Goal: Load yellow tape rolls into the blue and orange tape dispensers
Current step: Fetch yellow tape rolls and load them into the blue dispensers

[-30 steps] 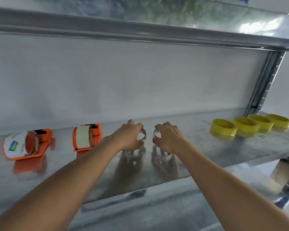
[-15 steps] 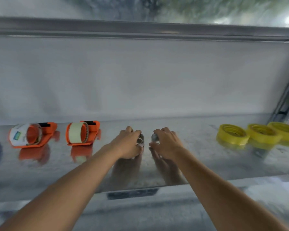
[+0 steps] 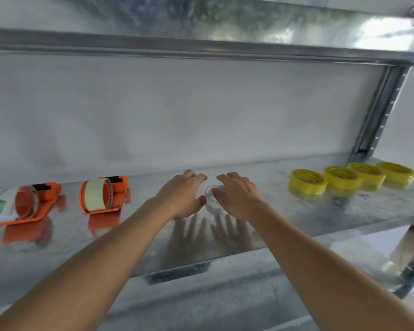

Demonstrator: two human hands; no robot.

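Two orange tape dispensers lie on the metal shelf point(image 3: 296, 225) at the left. The far-left dispenser point(image 3: 34, 206) has a white labelled piece on it, and the second dispenser point(image 3: 105, 195) carries a pale roll. Several yellow tape rolls point(image 3: 307, 181) sit flat in a row at the right. A small clear ring point(image 3: 210, 195) stands on the shelf in the middle. My left hand point(image 3: 182, 195) and my right hand point(image 3: 238, 198) hover on either side of it, fingers spread and holding nothing. My right thumb is at the ring's edge.
The shelf's white back wall stands close behind the objects. An upper metal shelf point(image 3: 201, 46) overhangs low above them. A perforated steel upright point(image 3: 378, 118) rises at the back right, just behind the yellow rolls. The shelf's front lip runs below my wrists.
Both hands were pinched around the clear ring in the middle. Their fingers have now spread apart and let it go, and it stands on the shelf between them. The camera has shifted.
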